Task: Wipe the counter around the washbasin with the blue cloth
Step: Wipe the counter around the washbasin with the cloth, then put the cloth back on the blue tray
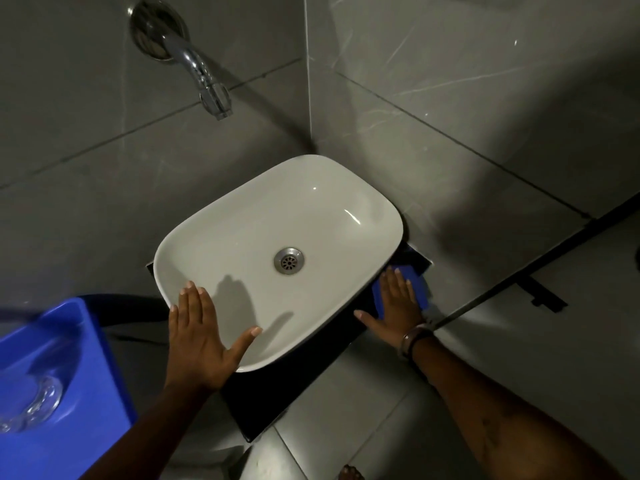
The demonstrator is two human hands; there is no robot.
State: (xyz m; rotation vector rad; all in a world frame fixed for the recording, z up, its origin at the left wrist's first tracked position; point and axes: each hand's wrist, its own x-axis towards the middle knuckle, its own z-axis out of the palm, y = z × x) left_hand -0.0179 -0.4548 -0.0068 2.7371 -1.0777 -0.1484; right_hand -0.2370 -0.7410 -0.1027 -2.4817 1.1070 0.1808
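Observation:
A white washbasin (pixel 277 237) with a metal drain sits on a small black counter (pixel 263 407) in a tiled corner. The blue cloth (pixel 417 285) lies flat on the counter strip at the basin's right side. My right hand (pixel 394 306) presses flat on the cloth, fingers spread and pointing away from me; part of the cloth is hidden under the palm. My left hand (pixel 204 341) rests flat on the basin's near-left rim, fingers apart, holding nothing.
A chrome wall tap (pixel 204 77) juts out above the basin. A blue plastic container (pixel 52 393) with a clear object in it stands at the lower left. Grey tiled walls close in behind and to the right. A dark glass-door rail (pixel 540 268) runs at the right.

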